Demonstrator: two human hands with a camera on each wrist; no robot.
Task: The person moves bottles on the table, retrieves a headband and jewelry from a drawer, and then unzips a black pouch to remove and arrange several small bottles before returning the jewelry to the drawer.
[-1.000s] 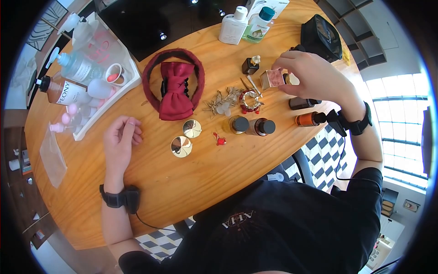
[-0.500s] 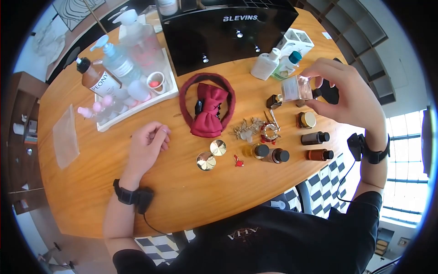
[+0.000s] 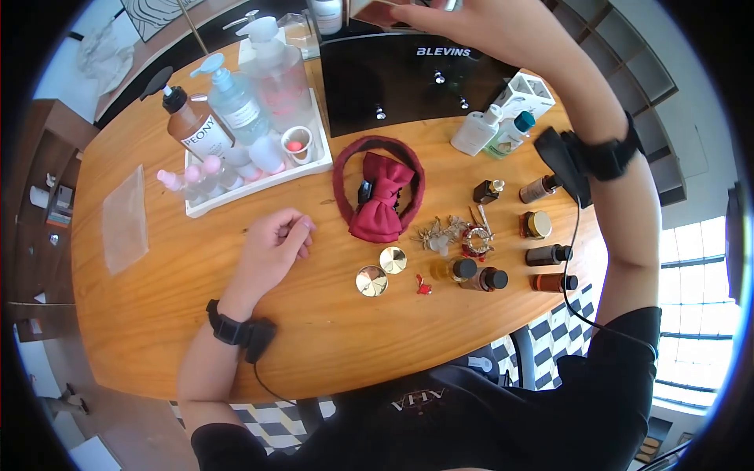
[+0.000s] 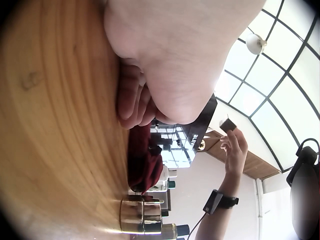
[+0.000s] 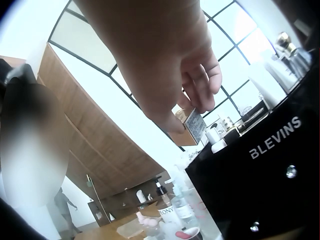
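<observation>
Raised over the black drawer cabinet (image 3: 404, 94), at the top edge of the head view, my right hand (image 3: 483, 27) pinches a square glass perfume bottle (image 3: 377, 12). The right wrist view shows the bottle (image 5: 194, 126) between thumb and fingers, a printed label on one face, close to the items on the cabinet top. My left hand (image 3: 276, 247) rests on the wooden table (image 3: 181, 314), fingers loosely curled and holding nothing. Near it are two gold round pieces (image 3: 371, 281) and a dark red headband (image 3: 339, 177) circling a red bow (image 3: 381, 200).
A white tray (image 3: 259, 187) of pump bottles stands left of the cabinet. Several small dark-capped bottles (image 3: 550, 255) lie at the right. Jewellery (image 3: 475, 239) lies mid-table, and two lotion bottles (image 3: 475, 132) stand beside the cabinet's right corner. A clear bag (image 3: 126, 220) lies far left.
My right hand has picked up the perfume bottle from the table's right side and carried it up and left over the cabinet. The head view has shifted; my left hand stays resting on the table.
</observation>
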